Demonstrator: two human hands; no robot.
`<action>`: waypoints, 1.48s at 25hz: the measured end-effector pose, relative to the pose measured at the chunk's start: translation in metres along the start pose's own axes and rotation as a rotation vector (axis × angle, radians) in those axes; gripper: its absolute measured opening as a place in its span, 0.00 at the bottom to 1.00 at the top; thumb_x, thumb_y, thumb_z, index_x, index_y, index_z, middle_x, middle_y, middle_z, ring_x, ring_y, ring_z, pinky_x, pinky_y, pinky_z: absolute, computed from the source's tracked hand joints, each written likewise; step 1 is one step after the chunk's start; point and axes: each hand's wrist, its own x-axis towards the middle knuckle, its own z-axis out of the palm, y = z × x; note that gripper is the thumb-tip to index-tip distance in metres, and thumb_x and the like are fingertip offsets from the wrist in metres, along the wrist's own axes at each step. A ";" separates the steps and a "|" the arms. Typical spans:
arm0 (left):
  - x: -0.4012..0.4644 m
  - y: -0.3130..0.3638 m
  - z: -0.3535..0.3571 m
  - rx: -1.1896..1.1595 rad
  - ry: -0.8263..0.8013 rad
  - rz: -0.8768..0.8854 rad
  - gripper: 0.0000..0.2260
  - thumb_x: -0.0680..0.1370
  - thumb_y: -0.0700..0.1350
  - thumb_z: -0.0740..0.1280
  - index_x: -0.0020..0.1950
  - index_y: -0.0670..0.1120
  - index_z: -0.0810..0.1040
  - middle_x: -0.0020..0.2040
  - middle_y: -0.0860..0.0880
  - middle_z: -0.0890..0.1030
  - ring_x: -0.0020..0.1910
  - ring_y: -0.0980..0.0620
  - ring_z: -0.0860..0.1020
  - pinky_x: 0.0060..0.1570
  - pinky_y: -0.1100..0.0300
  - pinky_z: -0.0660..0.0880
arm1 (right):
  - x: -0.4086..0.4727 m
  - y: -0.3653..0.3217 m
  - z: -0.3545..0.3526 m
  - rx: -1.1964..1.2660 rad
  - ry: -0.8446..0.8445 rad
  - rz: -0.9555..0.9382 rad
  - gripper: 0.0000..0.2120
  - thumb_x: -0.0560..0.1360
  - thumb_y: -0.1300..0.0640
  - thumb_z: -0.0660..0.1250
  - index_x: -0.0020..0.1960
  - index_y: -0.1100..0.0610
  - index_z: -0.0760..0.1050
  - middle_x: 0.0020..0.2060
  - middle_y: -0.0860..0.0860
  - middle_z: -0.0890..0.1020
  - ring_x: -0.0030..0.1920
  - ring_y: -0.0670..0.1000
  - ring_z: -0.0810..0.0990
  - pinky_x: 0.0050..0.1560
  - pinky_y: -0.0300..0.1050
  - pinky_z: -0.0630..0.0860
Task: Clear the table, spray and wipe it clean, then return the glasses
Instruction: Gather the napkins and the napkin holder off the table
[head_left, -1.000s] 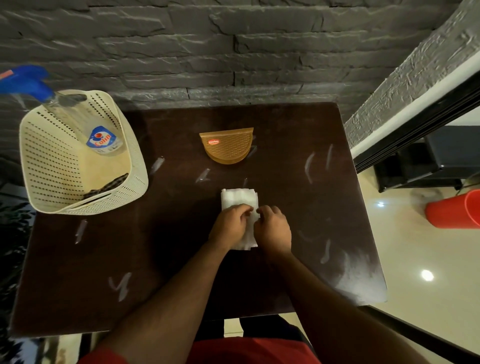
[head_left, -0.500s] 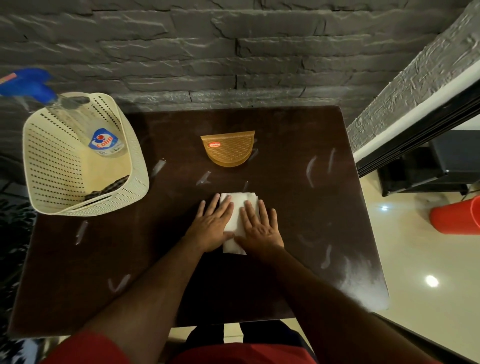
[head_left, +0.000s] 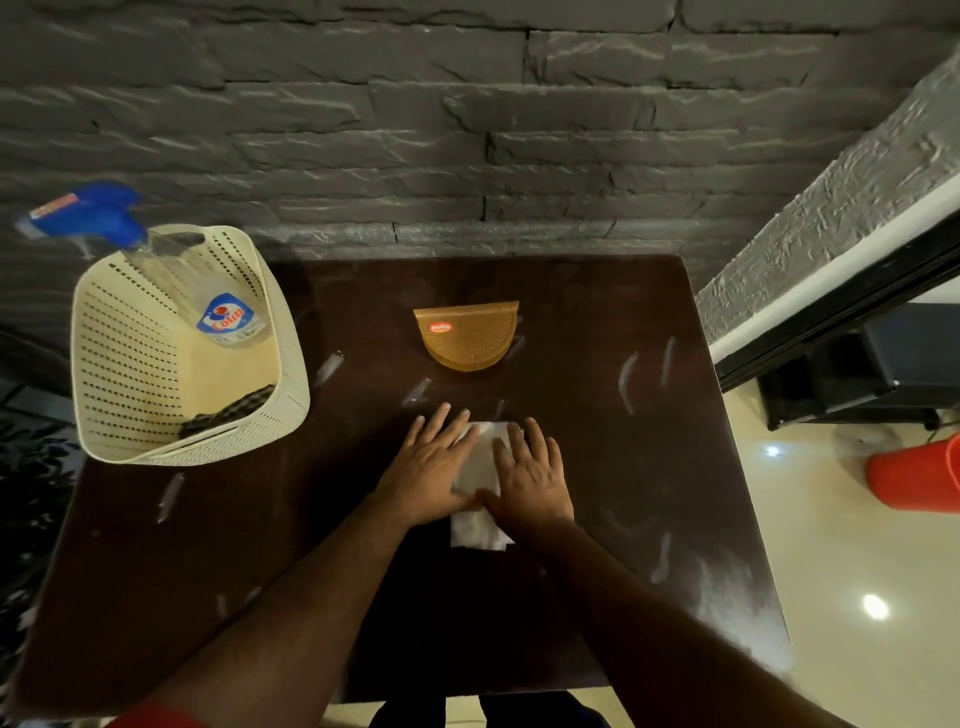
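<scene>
Counter: the dark counter (head_left: 597, 519) is what gets cleaned; pale streaks and smears show across its top, so I judge the wiping unfinished.
Tissue: a white folded tissue (head_left: 477, 470) lies flat near the middle of the counter, in front of the person.
Left hand: the left hand (head_left: 434, 467) lies flat on the tissue's left side, fingers straight and spread, pressing down and gripping nothing.
Right hand: the right hand (head_left: 530, 480) lies flat on the tissue's right side in the same way, fingers straight.
Handling: the tissue looks light, soft and limp; it will likely crumple or tear if dragged by one corner. Pressing with flat palms, or pinching the thick folded edge, seems the best hold.
Basket: a cream perforated basket (head_left: 130, 364) sits at the counter's far left, holding a spray bottle (head_left: 208, 301) with a blue trigger and a dark cloth (head_left: 228, 415).
Holder: a tan half-round holder (head_left: 467, 335) stands beyond the hands, apart from the tissue.
Glasses: none in view.
</scene>
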 end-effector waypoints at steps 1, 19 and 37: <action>0.004 -0.003 -0.007 -0.018 0.055 -0.020 0.40 0.75 0.67 0.59 0.79 0.51 0.48 0.80 0.49 0.44 0.77 0.48 0.37 0.76 0.47 0.42 | 0.006 0.000 -0.007 0.022 0.060 -0.006 0.35 0.77 0.40 0.61 0.78 0.56 0.57 0.80 0.58 0.54 0.80 0.61 0.44 0.77 0.60 0.47; 0.091 -0.057 -0.077 -0.080 0.302 -0.230 0.29 0.78 0.46 0.66 0.77 0.55 0.59 0.79 0.48 0.54 0.78 0.44 0.49 0.72 0.46 0.59 | 0.151 0.020 -0.093 -0.052 0.096 -0.041 0.32 0.77 0.55 0.65 0.77 0.51 0.56 0.79 0.56 0.52 0.79 0.64 0.47 0.71 0.65 0.63; 0.074 -0.063 -0.061 -0.426 0.098 -0.258 0.19 0.83 0.52 0.53 0.75 0.56 0.62 0.72 0.48 0.69 0.71 0.47 0.66 0.68 0.51 0.65 | 0.120 0.037 -0.079 0.359 -0.031 0.044 0.16 0.81 0.47 0.53 0.65 0.49 0.69 0.52 0.57 0.82 0.51 0.59 0.81 0.52 0.59 0.79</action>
